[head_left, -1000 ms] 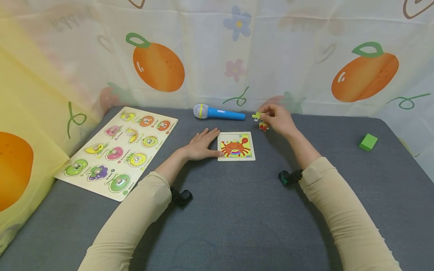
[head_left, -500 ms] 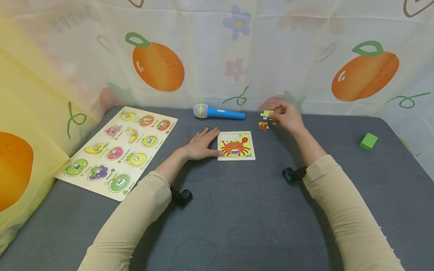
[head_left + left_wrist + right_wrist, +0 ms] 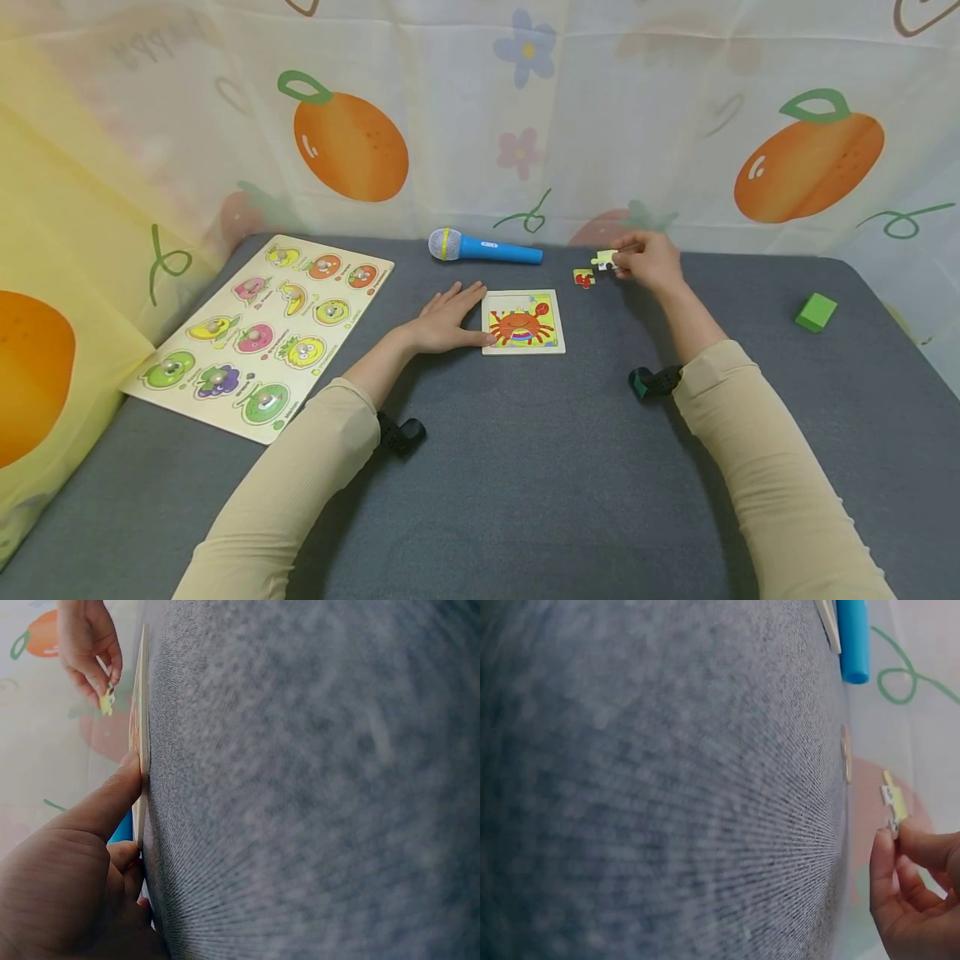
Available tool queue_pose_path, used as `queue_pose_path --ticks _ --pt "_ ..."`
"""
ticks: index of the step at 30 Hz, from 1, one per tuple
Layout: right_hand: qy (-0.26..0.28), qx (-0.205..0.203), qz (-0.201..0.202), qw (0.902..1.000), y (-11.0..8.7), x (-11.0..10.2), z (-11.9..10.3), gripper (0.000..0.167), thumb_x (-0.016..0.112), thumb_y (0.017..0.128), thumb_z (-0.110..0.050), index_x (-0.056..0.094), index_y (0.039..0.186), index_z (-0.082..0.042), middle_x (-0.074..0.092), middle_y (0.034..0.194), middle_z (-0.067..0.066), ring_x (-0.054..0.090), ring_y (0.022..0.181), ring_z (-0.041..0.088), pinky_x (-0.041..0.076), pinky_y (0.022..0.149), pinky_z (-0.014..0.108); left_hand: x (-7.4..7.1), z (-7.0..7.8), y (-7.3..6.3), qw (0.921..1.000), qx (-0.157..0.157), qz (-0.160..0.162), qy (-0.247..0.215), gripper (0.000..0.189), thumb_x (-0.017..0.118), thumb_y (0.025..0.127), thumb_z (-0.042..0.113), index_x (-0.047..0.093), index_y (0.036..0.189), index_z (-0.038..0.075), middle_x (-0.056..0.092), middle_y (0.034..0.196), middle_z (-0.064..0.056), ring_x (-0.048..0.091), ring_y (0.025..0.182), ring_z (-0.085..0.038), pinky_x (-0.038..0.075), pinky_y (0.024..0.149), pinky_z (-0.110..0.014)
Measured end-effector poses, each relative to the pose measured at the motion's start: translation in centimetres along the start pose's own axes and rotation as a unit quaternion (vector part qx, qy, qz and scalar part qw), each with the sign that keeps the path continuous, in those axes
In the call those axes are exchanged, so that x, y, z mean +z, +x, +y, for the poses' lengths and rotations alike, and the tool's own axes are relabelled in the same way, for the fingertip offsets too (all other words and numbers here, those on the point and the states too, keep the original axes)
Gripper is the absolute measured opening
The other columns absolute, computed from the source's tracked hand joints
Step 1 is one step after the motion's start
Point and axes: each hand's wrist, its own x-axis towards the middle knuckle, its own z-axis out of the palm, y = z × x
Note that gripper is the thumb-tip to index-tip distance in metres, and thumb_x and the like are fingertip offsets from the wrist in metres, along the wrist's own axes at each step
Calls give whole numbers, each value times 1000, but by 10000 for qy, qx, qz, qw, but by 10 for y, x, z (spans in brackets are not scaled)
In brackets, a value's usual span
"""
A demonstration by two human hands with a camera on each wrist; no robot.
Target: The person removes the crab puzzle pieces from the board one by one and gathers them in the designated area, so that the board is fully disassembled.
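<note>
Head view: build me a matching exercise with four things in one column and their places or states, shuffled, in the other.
1. microphone
2. crab puzzle
3. yellow puzzle piece
4. green block

A. pinched in the right hand
B. near the right edge of the table
C. touched by the left hand
D. lying untouched, blue-handled

Pairs: 1-D, 2-C, 3-A, 4-B

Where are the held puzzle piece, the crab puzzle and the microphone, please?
Held puzzle piece (image 3: 603, 260): head view, visible face.
Crab puzzle (image 3: 515, 324): head view, crab's body.
Microphone (image 3: 482, 251): head view, blue handle.
</note>
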Motion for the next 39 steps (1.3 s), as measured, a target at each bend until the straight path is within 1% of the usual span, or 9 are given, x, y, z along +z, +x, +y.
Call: queue_pose_path --ticks 2,4,10,14,22,27,34,37,39 --pt "-78 139 -42 9999 0 -1 1 33 56 99 -6 59 130 5 61 118 20 58 68 -1 56 65 15 0 0 0 10000 -7 -3 -2 90 61 93 48 12 161 14 6 170 -5 -5 158 -30 -3 127 -54" --pt "-112 265 -72 9996 -1 -1 1 35 55 99 -5 59 131 5 59 123 22 57 69 -1 55 65 14 0 0 0 10000 -15 -7 -12 90 61 93 48 12 161 14 6 170 -5 -5 158 -30 -3 127 -54" --pt "-263 537 -49 9982 -2 -4 2 36 52 97 -2 61 131 3 58 127 26 56 61 -2 53 59 12 0 1 -1 10000 -24 0 -29 90 61 93 48 12 161 14 6 170 -5 -5 158 -30 -3 128 -53" --pt "-391 638 -112 9971 -2 -4 3 35 54 96 -3 62 130 4 58 131 28 57 58 -4 54 58 14 0 2 0 10000 -27 16 -17 90 61 93 48 12 161 14 6 170 -5 -5 158 -30 -3 128 -53" --pt "-1158 343 -144 9926 -4 -2 2 30 60 96 -10 67 122 4 61 130 28 57 61 -3 60 66 23 0 0 0 10000 -45 11 -4 90 60 93 48 12 161 14 5 170 -5 -5 158 -30 -3 128 -53" --pt "-1299 225 -181 9911 -4 -2 2 31 61 96 -10 67 122 5 54 139 27 55 60 -4 60 69 25 -1 1 -1 10000 -31 9 -28 90 61 93 47 12 161 14 5 170 -5 -5 158 -30 -4 128 -54" --pt "-1505 195 -187 9882 -4 -2 4 30 61 96 -11 68 121 4 55 140 27 55 58 -5 59 67 26 -1 2 -1 10000 -49 -23 3 90 61 93 47 12 161 14 5 170 -5 -5 158 -30 -4 128 -53" --pt "-1535 132 -192 9879 -5 -1 3 30 60 96 -10 67 121 5 53 143 26 61 62 0 60 68 27 -1 2 -1 10000 -49 -15 25 90 61 93 48 12 161 14 6 170 -5 -5 158 -30 -4 128 -53" --pt "-1586 81 -197 9871 -6 -1 2 31 60 96 -10 67 122 5 51 146 24 67 67 9 60 69 27 -1 2 -1 10000 -38 -7 30 90 61 93 48 12 161 14 6 170 -5 -5 158 -30 -3 128 -53"
